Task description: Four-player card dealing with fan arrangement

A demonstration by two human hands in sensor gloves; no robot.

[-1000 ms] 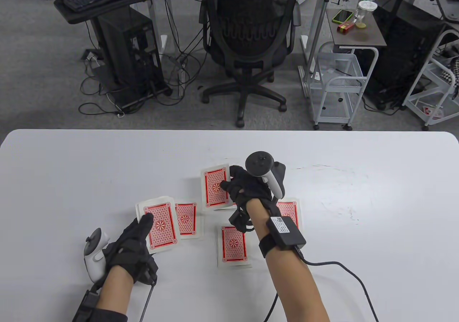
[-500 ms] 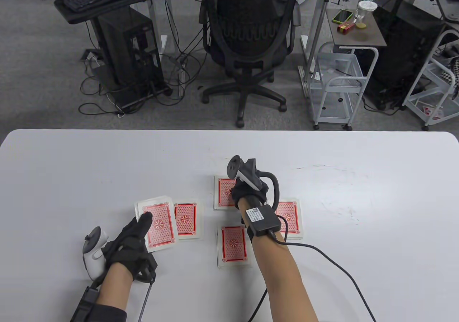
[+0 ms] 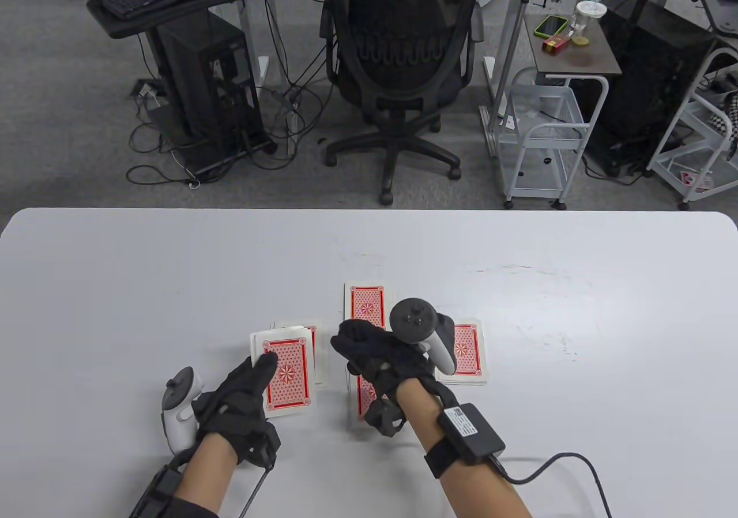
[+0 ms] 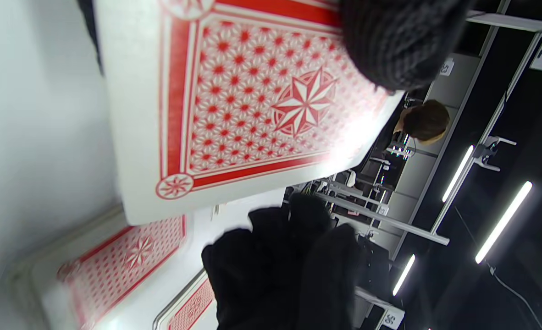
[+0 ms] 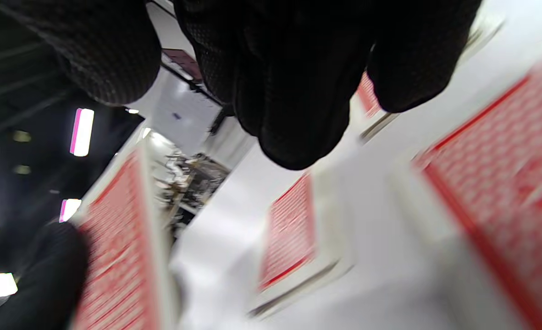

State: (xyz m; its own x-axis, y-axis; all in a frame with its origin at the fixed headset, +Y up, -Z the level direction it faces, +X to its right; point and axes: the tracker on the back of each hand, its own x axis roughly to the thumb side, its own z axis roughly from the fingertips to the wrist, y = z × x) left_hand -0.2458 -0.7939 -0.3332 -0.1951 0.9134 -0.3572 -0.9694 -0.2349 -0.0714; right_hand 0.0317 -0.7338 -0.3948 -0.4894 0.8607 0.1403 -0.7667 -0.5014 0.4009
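My left hand [image 3: 256,376] holds the red-backed deck [image 3: 285,376] face down, thumb on its top card. The left wrist view shows the deck [image 4: 252,105] close up under my thumb [image 4: 390,41]. My right hand [image 3: 351,345] is empty and hovers just right of the deck, fingers pointing left; its fingers [image 5: 294,91] fill the top of the right wrist view. Face-down piles lie on the table: a far pile [image 3: 364,306], a right pile [image 3: 468,349], a near pile [image 3: 364,395] partly under my right hand, and a left pile [image 3: 314,339] mostly behind the deck.
The white table [image 3: 144,287] stretches wide on both sides. A black cable [image 3: 553,460] trails from my right wrist across the near right. Beyond the far edge stand an office chair [image 3: 398,62] and a white cart [image 3: 542,137].
My right hand laid its card on the far pile, then drew back toward me to beside the deck. My left hand moved right with the deck, covering most of the left pile.
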